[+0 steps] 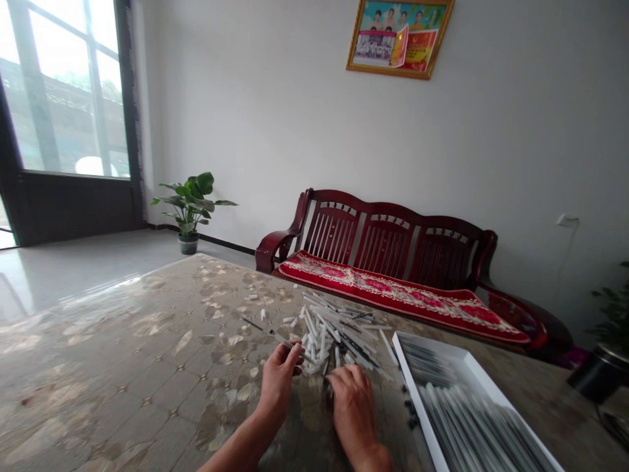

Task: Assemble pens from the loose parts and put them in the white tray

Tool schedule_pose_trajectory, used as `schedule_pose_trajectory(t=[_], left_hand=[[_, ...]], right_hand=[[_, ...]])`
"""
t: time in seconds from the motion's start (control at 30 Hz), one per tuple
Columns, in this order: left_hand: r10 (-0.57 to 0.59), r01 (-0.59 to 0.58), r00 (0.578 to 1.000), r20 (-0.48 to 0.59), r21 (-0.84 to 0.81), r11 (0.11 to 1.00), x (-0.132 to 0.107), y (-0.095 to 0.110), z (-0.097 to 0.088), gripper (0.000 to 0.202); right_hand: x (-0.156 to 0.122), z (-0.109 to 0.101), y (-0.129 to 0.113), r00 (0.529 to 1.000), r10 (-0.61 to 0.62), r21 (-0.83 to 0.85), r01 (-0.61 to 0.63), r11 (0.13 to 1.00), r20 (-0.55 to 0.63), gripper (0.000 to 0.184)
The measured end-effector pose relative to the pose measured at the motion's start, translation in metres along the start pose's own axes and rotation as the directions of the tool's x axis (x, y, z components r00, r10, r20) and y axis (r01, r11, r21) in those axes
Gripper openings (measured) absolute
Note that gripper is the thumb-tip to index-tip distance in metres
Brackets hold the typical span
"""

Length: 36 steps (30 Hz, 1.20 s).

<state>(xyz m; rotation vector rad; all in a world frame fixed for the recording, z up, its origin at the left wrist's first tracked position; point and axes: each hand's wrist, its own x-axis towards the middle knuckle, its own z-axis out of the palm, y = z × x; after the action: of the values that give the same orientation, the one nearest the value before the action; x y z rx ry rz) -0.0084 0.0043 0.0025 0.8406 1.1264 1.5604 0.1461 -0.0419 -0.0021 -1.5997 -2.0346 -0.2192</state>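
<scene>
My left hand (280, 373) is closed in a pinch round a slim pen barrel (281, 337), which points up and left and has a dark tip. My right hand (352, 396) is curled down at the near side of the pile, its fingertips by a small dark piece; what it grips is partly hidden and blurred. Beyond both hands spreads a loose pile of pen parts (319, 334): short white pieces, long clear tubes and dark thin sticks. A thin dark stick (252, 324) lies apart on the left, near a few white pieces (263, 314).
A white box (472, 364) filled with rows of clear and grey pens stands at the right. Small black pieces (409, 406) lie along its left side. The patterned tablecloth (147, 367) covers the table. Behind it are a wooden bench (383, 239) and a potted plant (188, 244).
</scene>
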Motion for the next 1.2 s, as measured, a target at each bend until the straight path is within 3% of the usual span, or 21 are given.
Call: schedule_pose_trajectory(t=[0.13, 0.27, 0.47, 0.63, 1.2], left_hand=[[-0.055, 0.056, 0.998, 0.018, -0.054, 0.997, -0.002, 0.000, 0.002, 0.048], [-0.117, 0.121, 0.992, 0.039, -0.121, 0.985, -0.003, 0.000, 0.004, 0.049], [-0.224, 0.237, 0.971, 0.080, -0.236, 0.943, -0.008, 0.000, 0.008, 0.050], [-0.264, 0.289, 0.956, 0.124, -0.286, 0.914, -0.016, 0.005, 0.010, 0.050], [-0.125, 0.163, 0.956, 0.267, -0.125, 0.979, -0.023, 0.002, 0.014, 0.042]], right_hand=[[-0.002, -0.008, -0.001, 0.998, 0.037, -0.100, -0.033, 0.994, 0.041, 0.026], [-0.004, -0.001, 0.005, 0.999, 0.045, -0.109, -0.044, 0.993, 0.003, 0.021], [-0.005, 0.017, 0.022, 0.962, 0.095, 0.250, -0.029, 0.968, -0.256, 0.020], [-0.005, 0.018, 0.028, 0.935, 0.156, 0.419, -0.008, 0.908, -0.320, 0.019], [-0.007, 0.010, 0.018, 0.935, 0.017, 0.317, 0.102, 0.943, -0.354, 0.019]])
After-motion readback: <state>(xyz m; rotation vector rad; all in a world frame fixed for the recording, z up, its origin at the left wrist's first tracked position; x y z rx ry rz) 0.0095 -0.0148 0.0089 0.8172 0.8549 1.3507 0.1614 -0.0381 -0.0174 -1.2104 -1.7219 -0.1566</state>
